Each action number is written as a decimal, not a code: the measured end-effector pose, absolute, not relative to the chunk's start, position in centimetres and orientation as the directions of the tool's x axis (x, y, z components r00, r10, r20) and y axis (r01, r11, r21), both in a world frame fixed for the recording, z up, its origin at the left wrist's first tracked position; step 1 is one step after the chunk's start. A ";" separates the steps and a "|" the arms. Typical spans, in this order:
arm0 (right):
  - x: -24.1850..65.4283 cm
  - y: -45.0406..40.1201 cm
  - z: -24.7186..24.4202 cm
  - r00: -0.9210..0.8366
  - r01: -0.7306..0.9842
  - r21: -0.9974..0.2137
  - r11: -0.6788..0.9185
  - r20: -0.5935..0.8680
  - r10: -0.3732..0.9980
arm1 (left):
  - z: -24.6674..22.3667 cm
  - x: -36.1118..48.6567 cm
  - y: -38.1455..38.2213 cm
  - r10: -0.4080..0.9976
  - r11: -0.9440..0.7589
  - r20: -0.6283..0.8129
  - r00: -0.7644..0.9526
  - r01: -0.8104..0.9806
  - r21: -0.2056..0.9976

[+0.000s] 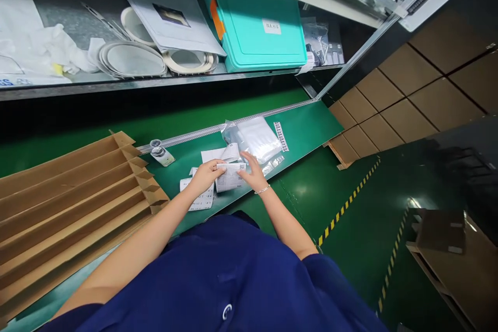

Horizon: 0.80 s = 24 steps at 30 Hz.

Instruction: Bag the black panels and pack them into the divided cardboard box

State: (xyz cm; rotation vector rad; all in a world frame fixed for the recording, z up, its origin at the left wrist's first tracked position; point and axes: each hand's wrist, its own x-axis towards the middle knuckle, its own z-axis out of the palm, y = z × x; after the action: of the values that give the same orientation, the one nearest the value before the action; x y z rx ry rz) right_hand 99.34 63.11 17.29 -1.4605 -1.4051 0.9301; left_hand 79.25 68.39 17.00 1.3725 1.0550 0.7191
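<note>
A stack of cardboard dividers [78,207] is filling the left side of the tabletop [307,122], its slotted end reaching close to the left forearm. A small bottle [162,155] is standing just beyond that end, near the metal rail. Clear plastic bags [259,137] are lying flat beyond the right hand [254,174], and a narrow printed strip [280,136] is resting beside their far right edge. Loose printed papers [202,199] are spreading partly under the left hand [205,176], toward the near edge. Above, a shelf [143,83] is carrying white rolls [134,59], a grey folder [167,5] and a teal box [257,26]. Between the two hands, a printed label sheet [229,179] is hanging over the tabletop near its front edge, curving downward, while another paper [232,151] is curling up just behind it. Both forearms are reaching forward from the body and converging on the sheet. The left fingers are closing in a pinch on its left edge, thumb on top. The right fingers are spreading, thumb and forefinger standing apart, with the thumb touching the sheet's right side. A thin bracelet [262,190] is circling the right wrist.
</note>
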 end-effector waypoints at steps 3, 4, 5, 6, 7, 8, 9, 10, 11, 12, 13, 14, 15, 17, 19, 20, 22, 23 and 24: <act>99.4 64.6 17.3 0.056 0.301 -0.954 -0.015 0.001 0.998 | 17.6 79.3 69.1 0.884 0.124 -0.178 0.432 0.152 0.981; 99.4 65.0 17.2 0.073 0.293 -0.956 -0.028 -0.007 0.997 | 17.7 79.4 69.2 0.884 0.125 -0.178 0.432 0.150 0.981; 99.5 65.4 17.0 0.085 0.288 -0.957 -0.036 -0.011 0.996 | 17.8 79.5 69.3 0.887 0.124 -0.178 0.426 0.152 0.981; 99.6 65.7 16.9 0.092 0.285 -0.958 -0.040 -0.014 0.996 | 17.9 79.7 69.4 0.892 0.122 -0.178 0.416 0.158 0.980; 99.7 66.0 16.9 0.095 0.282 -0.959 -0.042 -0.015 0.995 | 17.9 79.9 69.5 0.897 0.118 -0.177 0.404 0.168 0.979; 100.0 66.4 17.0 0.093 0.279 -0.959 -0.043 -0.017 0.995 | 17.9 80.1 69.6 0.903 0.113 -0.177 0.392 0.181 0.977; 100.3 66.7 17.1 0.089 0.276 -0.960 -0.043 -0.019 0.996 | 18.0 80.3 69.8 0.908 0.106 -0.176 0.381 0.197 0.975; 100.7 67.1 17.4 0.082 0.270 -0.962 -0.041 -0.019 0.996 | 18.0 80.5 70.0 0.911 0.096 -0.174 0.375 0.217 0.971; 101.2 67.5 17.8 0.073 0.261 -0.965 -0.037 -0.019 0.997 | 18.1 80.7 70.2 0.912 0.082 -0.171 0.373 0.242 0.967; 101.6 67.9 18.1 0.060 0.250 -0.968 -0.032 -0.017 0.998 | 18.2 80.9 70.5 0.912 0.065 -0.167 0.374 0.271 0.960; 102.0 68.4 18.5 0.043 0.238 -0.971 -0.024 -0.015 0.999 | 18.3 81.1 70.8 0.910 0.045 -0.165 0.380 0.305 0.951; 102.4 68.8 18.9 0.027 0.226 -0.974 -0.015 -0.009 1.000 | 18.4 81.4 71.0 0.906 0.025 -0.166 0.389 0.341 0.940; 102.8 69.2 19.2 0.015 0.217 -0.976 -0.004 -0.001 1.000 | 18.5 81.7 71.3 0.900 0.005 -0.169 0.401 0.379 0.926; 103.7 69.9 19.8 0.030 0.209 -0.978 0.019 0.025 0.999 | 18.4 82.5 71.9 0.887 -0.032 -0.188 0.423 0.460 0.887; 105.0 70.5 20.2 0.116 0.212 -0.977 0.035 0.061 0.991 | 18.0 83.4 72.6 0.869 -0.062 -0.225 0.441 0.547 0.835; 105.9 70.7 20.3 0.180 0.213 -0.976 0.036 0.075 0.981 | 17.6 83.9 73.1 0.860 -0.074 -0.250 0.445 0.592 0.803; 108.0 71.2 20.5 0.321 0.201 -0.979 0.021 0.086 0.943 | 16.9 84.7 74.1 0.846 -0.084 -0.313 0.431 0.687 0.722; 109.1 71.4 20.5 0.382 0.186 -0.983 0.008 0.079 0.921 | 16.6 85.0 74.6 0.844 -0.078 -0.349 0.407 0.738 0.670; 110.1 71.7 20.6 0.429 0.163 -0.987 -0.008 0.064 0.901 | 16.4 85.2 75.1 0.847 -0.067 -0.383 0.369 0.789 0.611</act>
State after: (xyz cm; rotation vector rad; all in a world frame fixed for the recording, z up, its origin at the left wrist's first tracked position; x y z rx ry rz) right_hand 110.07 71.65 20.56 -1.4826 -0.9942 0.7699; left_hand 85.25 75.13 16.39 1.8540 1.4249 0.0943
